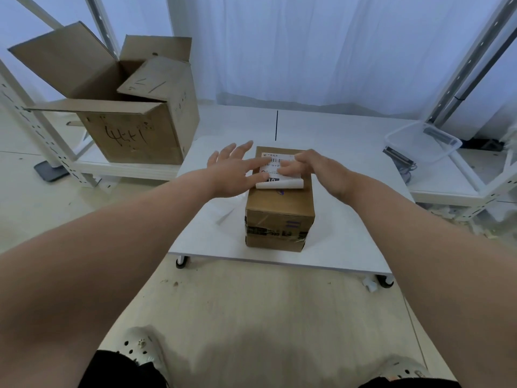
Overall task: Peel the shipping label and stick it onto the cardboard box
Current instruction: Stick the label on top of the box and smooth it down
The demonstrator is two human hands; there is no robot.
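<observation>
On the far left an open cardboard carton (pixel 120 107) stands apart, unused. Our left hand (pixel 232 169) is spread flat, gripping nothing, its fingertips pressing the left edge of the shipping label (pixel 275 170). The label lies on top of the taped cardboard box (pixel 279 217) at the middle of the white desk (pixel 349 219). Our right hand (pixel 316 170), fingers extended and grasping nothing, smooths its right side. We judge sticking nearly done: the near edge curls up and needs pressing down.
</observation>
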